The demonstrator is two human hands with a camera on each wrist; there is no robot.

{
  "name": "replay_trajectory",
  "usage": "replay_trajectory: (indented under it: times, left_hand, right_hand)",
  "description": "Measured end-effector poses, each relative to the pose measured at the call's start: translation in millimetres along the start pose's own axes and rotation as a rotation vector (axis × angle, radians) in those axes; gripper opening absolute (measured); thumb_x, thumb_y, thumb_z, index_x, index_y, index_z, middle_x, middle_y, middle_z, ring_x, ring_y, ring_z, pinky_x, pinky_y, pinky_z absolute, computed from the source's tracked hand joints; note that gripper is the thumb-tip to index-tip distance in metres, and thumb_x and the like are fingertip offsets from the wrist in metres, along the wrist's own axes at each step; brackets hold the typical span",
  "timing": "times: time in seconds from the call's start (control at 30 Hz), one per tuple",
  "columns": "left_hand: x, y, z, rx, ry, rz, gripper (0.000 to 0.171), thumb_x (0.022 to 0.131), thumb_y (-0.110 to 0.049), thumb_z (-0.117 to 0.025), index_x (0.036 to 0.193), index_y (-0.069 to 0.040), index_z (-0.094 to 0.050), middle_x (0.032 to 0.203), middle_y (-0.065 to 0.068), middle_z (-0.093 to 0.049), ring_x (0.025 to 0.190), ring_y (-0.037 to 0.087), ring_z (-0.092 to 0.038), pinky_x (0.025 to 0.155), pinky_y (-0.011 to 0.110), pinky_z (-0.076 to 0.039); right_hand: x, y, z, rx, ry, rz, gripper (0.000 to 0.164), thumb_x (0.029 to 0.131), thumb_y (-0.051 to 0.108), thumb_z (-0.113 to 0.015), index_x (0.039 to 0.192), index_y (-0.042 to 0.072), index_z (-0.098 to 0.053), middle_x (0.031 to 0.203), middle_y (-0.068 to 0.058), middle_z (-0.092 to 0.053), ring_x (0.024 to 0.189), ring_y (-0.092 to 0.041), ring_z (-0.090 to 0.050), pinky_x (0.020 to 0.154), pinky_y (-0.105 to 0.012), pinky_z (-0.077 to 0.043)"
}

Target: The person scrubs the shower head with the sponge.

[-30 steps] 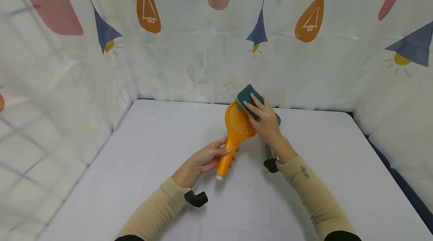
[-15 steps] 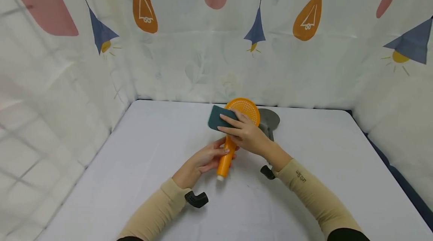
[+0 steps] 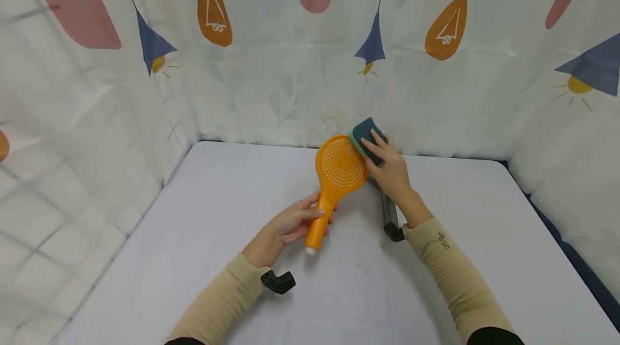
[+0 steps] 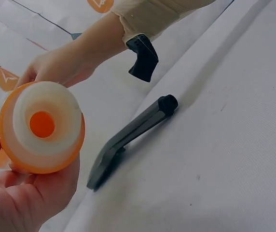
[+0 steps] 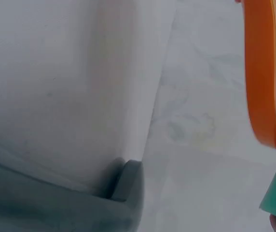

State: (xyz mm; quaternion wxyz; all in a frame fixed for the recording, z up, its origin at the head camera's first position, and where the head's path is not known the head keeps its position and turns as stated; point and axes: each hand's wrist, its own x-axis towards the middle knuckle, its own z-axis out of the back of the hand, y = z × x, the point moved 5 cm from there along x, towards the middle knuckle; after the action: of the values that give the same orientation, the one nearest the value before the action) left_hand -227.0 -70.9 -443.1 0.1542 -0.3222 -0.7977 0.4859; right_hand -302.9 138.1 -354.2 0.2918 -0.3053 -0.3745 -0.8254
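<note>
Showing left-wrist only: apparent handle opening (image 4: 42, 124)

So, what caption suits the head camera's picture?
Left fingers grip an orange shower head; right fingers hold a green sponge at its rim.

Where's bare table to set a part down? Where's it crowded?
Free: the table left of the left sleeve, right of the right sleeve, and the near stretch between the sleeves. Crowded: back centre, with the orange shower head, the sponge and the grey handled item clustered.
</note>
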Motion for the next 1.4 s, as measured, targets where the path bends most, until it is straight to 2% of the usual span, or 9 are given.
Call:
replay_trajectory:
  times: [0.1, 0.17, 0.4, 0.53, 0.67, 1.0, 1.1, 1.23, 1.4]
  left_hand:
    - [-0.5, -1.7, 0.5, -0.006, -0.006, -0.002, 0.056, 0.106, -0.002, -0.037, 0.160, -0.009, -0.024, 0.137, 0.013, -0.047, 0.104, 0.018, -0.058, 0.089, 0.037, -0.054]
    - [0.1, -2.7, -0.4, -0.018, 0.000, -0.004, 0.055, 0.106, -0.002, -0.037, 0.160, -0.009, -0.024, 0.136, 0.012, -0.047, 0.105, 0.018, -0.058, 0.090, 0.038, -0.055]
    - [1.6, -7.3, -2.6, -0.071, -0.003, -0.026, 0.055, 0.108, -0.002, -0.032, 0.162, -0.008, -0.019, 0.132, 0.008, -0.049, 0.103, 0.018, -0.059, 0.088, 0.037, -0.056]
    - [2.0, -8.8, -4.0, -0.094, 0.007, -0.028, 0.056, 0.108, 0.000, -0.029, 0.162, -0.006, -0.017, 0.132, 0.008, -0.051, 0.102, 0.017, -0.060, 0.087, 0.037, -0.056]
    - [3.6, -8.3, -6.5, -0.084, 0.024, -0.022, 0.055, 0.108, -0.001, -0.031, 0.162, -0.005, -0.018, 0.133, 0.008, -0.050, 0.103, 0.017, -0.060, 0.088, 0.037, -0.056]
    - [4.0, 0.4, -11.1, -0.035, 0.063, 0.017, 0.054, 0.106, -0.001, -0.036, 0.158, -0.005, -0.025, 0.130, 0.008, -0.051, 0.103, 0.017, -0.060, 0.088, 0.036, -0.055]
    - [5.9, 4.9, -11.7, -0.011, 0.078, 0.031, 0.053, 0.106, -0.001, -0.037, 0.158, -0.004, -0.025, 0.130, 0.008, -0.052, 0.103, 0.018, -0.060, 0.088, 0.036, -0.055]
    - [7.9, 8.5, -12.8, 0.014, 0.075, 0.046, 0.055, 0.107, -0.003, -0.038, 0.159, -0.004, -0.024, 0.129, 0.007, -0.053, 0.102, 0.018, -0.060, 0.088, 0.036, -0.055]
    - [8.8, 9.7, -14.0, 0.000, 0.051, 0.067, 0.059, 0.106, -0.003, -0.038, 0.161, -0.005, -0.017, 0.135, 0.012, -0.049, 0.102, 0.018, -0.060, 0.087, 0.035, -0.055]
  right_hand:
    - [-5, -4, 2, 0.017, -0.001, -0.033, 0.042, 0.091, -0.003, -0.073, 0.133, 0.000, -0.067, 0.150, -0.022, -0.049, 0.140, -0.055, -0.037, 0.099, -0.069, -0.043]
    - [-9, 0, -1, 0.012, 0.006, 0.005, 0.043, 0.091, -0.003, -0.074, 0.133, 0.001, -0.067, 0.150, -0.021, -0.049, 0.140, -0.056, -0.036, 0.101, -0.071, -0.040]
    - [-29, 41, -18, 0.042, 0.100, 0.318, 0.048, 0.079, -0.007, -0.084, 0.124, 0.002, -0.073, 0.143, -0.022, -0.056, 0.135, -0.057, -0.042, 0.104, -0.069, -0.039]
    - [-34, 54, -22, 0.042, 0.144, 0.404, 0.050, 0.076, -0.008, -0.084, 0.124, 0.002, -0.073, 0.141, -0.023, -0.058, 0.132, -0.058, -0.044, 0.102, -0.071, -0.039]
    - [-25, 48, -16, 0.025, 0.113, 0.359, 0.051, 0.075, -0.013, -0.084, 0.122, 0.001, -0.074, 0.140, -0.023, -0.058, 0.133, -0.059, -0.043, 0.103, -0.071, -0.038]
    - [-4, 13, 8, -0.033, -0.097, 0.079, 0.039, 0.085, -0.010, -0.076, 0.123, -0.002, -0.072, 0.144, -0.025, -0.054, 0.139, -0.056, -0.037, 0.107, -0.070, -0.034]
    - [-4, 13, 10, -0.054, -0.095, 0.062, 0.040, 0.085, -0.010, -0.076, 0.124, -0.001, -0.072, 0.145, -0.024, -0.054, 0.139, -0.056, -0.037, 0.108, -0.070, -0.033]
    - [-9, 37, -3, -0.082, 0.022, 0.237, 0.043, 0.082, -0.008, -0.080, 0.124, 0.001, -0.073, 0.143, -0.023, -0.056, 0.135, -0.056, -0.042, 0.104, -0.069, -0.039]
    - [-22, 73, -21, -0.120, 0.269, 0.512, 0.047, 0.080, 0.002, -0.087, 0.124, 0.008, -0.075, 0.142, -0.017, -0.059, 0.135, -0.052, -0.045, 0.109, -0.061, -0.040]
